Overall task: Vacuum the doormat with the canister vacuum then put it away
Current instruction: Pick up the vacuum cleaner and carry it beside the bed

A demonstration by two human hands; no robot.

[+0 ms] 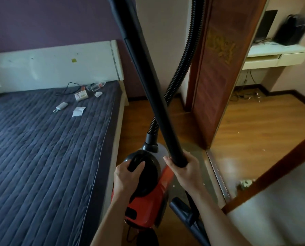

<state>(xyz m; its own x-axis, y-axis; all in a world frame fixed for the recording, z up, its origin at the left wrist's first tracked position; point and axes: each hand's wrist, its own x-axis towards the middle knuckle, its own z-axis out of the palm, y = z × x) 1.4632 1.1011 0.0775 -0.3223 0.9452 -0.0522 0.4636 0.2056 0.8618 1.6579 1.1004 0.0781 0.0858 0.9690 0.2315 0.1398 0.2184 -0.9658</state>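
Note:
A red and black canister vacuum (148, 197) hangs low between the bed and the doorway, above the wooden floor. My left hand (127, 176) grips the black carrying handle on top of it. My right hand (183, 172) grips the lower end of the black rigid wand (148, 82), which slants up and left out of the frame's top. The ribbed black hose (183, 63) runs from the canister's front up past the door. A grey mat (199, 167) lies on the floor by the door threshold, partly hidden by my right hand.
A bed (41, 148) with a dark quilted cover fills the left, with small packets and a cable near its white headboard (50, 66). An open wooden door (217, 77) stands right of the hose. Beyond it are wooden floor and a white shelf (276, 54).

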